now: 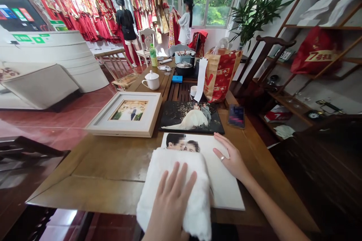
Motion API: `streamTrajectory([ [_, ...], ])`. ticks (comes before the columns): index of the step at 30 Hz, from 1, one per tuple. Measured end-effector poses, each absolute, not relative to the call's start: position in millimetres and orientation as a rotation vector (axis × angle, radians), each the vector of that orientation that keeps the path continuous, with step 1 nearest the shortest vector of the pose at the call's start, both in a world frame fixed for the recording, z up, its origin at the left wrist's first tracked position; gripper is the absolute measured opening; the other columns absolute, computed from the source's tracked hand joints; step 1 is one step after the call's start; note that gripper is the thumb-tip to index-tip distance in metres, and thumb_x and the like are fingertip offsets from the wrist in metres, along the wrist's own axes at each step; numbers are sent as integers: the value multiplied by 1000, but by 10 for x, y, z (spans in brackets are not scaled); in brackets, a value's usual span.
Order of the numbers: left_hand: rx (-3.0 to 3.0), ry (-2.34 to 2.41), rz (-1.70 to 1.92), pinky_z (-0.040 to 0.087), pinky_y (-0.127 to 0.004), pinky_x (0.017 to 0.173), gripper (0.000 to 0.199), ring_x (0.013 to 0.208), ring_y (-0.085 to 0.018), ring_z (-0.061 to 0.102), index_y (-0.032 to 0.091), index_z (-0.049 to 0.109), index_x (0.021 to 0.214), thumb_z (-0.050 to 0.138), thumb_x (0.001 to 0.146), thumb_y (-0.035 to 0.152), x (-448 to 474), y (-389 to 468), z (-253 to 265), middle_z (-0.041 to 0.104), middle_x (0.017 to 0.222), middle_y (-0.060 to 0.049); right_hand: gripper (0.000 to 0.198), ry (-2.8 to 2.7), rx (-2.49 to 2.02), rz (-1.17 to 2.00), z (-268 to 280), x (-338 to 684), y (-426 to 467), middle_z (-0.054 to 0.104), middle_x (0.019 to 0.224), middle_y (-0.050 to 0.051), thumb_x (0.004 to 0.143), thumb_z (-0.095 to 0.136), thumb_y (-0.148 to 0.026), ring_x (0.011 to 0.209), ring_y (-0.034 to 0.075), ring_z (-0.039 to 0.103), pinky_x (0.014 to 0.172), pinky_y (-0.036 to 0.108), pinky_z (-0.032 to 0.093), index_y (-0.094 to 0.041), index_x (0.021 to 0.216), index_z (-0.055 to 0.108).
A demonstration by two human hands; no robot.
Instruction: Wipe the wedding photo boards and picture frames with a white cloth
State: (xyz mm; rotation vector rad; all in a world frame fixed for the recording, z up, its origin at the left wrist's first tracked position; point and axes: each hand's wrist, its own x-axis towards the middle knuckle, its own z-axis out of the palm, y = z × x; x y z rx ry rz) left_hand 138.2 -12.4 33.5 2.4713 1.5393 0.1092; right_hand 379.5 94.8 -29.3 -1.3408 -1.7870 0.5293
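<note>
My left hand (pixel 172 199) lies flat on a folded white towel (pixel 195 188), its fingers stretched out. Under the towel is a white photo panel (pixel 226 188) showing two people close together; the towel hides much of its lower left part. My right hand (pixel 230 158), with a ring on one finger, rests with fingers apart on the panel's upper right edge. Just beyond the panel lies a dark photo panel (pixel 195 118) with a wide pale gown. To its left is a framed photo (pixel 131 111) in a pale wooden frame.
On the wooden table (pixel 113 162) stand a lidded white mug (pixel 152 80), a green bottle (pixel 153 54), a blue box (pixel 177 79) and a red-brown paper bag (pixel 222 75). A phone (pixel 236 116) lies at the right. Two people stand by hanging red garments (pixel 82 11).
</note>
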Motion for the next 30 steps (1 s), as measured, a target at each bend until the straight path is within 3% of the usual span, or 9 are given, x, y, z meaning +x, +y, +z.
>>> streamTrajectory([
  [5, 2422, 1510, 178, 16, -49, 110, 95, 140, -29, 13, 27, 31, 142, 53, 51, 10, 1425, 35, 374, 20, 153, -4, 39, -1835, -1321, 526, -309, 3835, 980, 54, 132, 12, 87, 52, -34, 126, 25, 47, 106, 47, 37, -22, 124, 55],
  [11, 2446, 1565, 212, 21, -53, 104, 90, 137, -35, 18, 19, 32, 142, 56, 55, 17, 1534, 729, 419, 26, 149, -15, 38, -1885, -1268, 549, -298, 3864, 1005, 56, 131, 9, 89, 50, -37, 126, 25, 46, 107, 49, 36, -26, 125, 56],
  [18, 2436, 1555, 91, 15, -51, 107, 96, 140, -31, 6, 23, 26, 144, 51, 53, 9, 1542, 513, 437, 13, 154, -10, 38, -1850, -1277, 521, -317, 3834, 991, 57, 130, 9, 89, 50, -38, 125, 26, 47, 106, 50, 36, -26, 124, 57],
  [22, 2427, 1454, -46, 18, -55, 105, 109, 139, -36, 5, 26, 17, 146, 52, 44, 9, 1414, 20, 422, 6, 155, -8, 38, -1853, -1292, 510, -331, 3833, 987, 56, 131, 11, 89, 49, -36, 126, 26, 46, 107, 50, 36, -23, 124, 57],
  [27, 2458, 1340, 72, 27, -53, 99, 98, 130, -37, 27, 32, 26, 143, 58, 52, 16, 1309, -56, 436, 25, 150, -8, 38, -1851, -1277, 513, -325, 3846, 989, 56, 131, 10, 89, 50, -36, 125, 26, 48, 107, 50, 36, -24, 124, 57],
  [30, 2492, 1398, 229, 23, -54, 102, 84, 132, -36, 24, 28, 31, 141, 57, 62, 22, 1348, 264, 429, 28, 148, -12, 38, -1867, -1260, 523, -317, 3859, 998, 56, 131, 9, 89, 50, -36, 126, 26, 47, 106, 51, 36, -25, 124, 57],
])
